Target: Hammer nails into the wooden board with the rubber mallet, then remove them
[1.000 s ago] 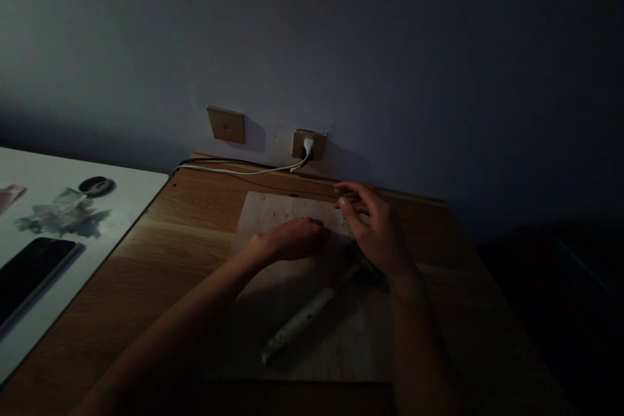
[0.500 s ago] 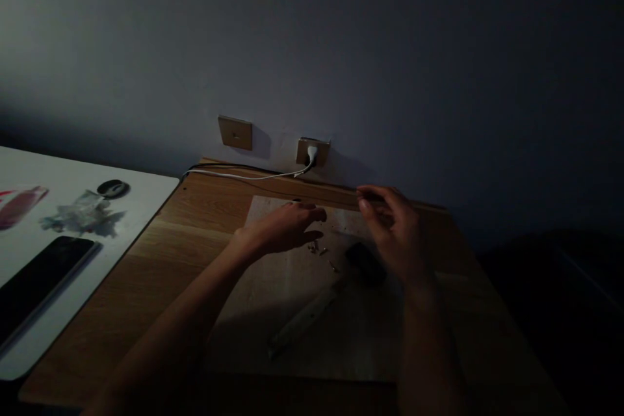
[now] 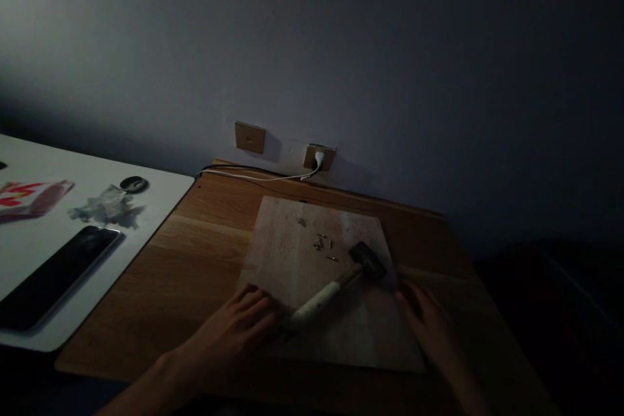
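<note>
The room is dim. A pale wooden board (image 3: 292,253) lies on a brown wooden table (image 3: 205,253). On the board rests a hammer (image 3: 336,286) with a light handle and a dark head, and several small nails (image 3: 322,244) lie scattered near the board's far part. My left hand (image 3: 238,325) lies flat on the board's near left edge, fingers stretched out, close to the end of the hammer handle. My right hand (image 3: 426,322) rests flat at the board's right edge, fingers extended. Neither hand holds anything.
A white table (image 3: 29,266) adjoins on the left, bearing a black phone (image 3: 53,276), crumpled wrapping (image 3: 104,208), a dark round object (image 3: 133,183) and a red-printed packet (image 3: 26,196). A white plug (image 3: 319,159) sits in a wall socket with a cable (image 3: 253,175) along the wall. A wall switch (image 3: 249,137) is nearby.
Both hands drew back from the far part of the board to its near edges, uncovering the nails and hammer head. The view shifted a little to the left.
</note>
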Demonstrator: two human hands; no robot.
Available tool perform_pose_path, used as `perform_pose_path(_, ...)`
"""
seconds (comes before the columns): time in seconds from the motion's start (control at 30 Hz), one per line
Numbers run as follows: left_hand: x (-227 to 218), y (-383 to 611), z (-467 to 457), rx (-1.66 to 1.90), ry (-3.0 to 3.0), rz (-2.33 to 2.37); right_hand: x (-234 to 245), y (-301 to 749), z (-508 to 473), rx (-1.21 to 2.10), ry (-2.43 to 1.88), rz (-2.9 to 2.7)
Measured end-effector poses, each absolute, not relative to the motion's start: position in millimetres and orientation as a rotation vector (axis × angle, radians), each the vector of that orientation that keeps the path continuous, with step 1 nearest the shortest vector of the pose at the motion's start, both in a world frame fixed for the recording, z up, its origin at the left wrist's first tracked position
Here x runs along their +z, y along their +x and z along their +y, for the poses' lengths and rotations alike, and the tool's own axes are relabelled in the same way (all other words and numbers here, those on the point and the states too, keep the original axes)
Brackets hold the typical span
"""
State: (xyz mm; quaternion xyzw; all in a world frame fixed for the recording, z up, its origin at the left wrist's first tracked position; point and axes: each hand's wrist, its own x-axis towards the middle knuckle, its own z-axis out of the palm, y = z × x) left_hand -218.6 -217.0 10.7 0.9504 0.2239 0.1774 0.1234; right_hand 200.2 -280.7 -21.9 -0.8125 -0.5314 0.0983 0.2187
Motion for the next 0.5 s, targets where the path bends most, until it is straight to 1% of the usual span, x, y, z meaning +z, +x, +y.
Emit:
perform_pose_path(0.1, 4, -224, -237, 0.585, 2.832, 0.752, -31, 194, -297, 0.364, -2.285, -1.378)
perform_pose_path(0.33, -5, -229, -248, 0.641, 2.882, 0.942, -15, 166, -291, 0.386, -2.298, -1.351)
perform_pose_path(0.5, -12, -257, -244, 0.729, 2.877, 1.138, -17, 137, -286, 0.442, -2.204, -1.42)
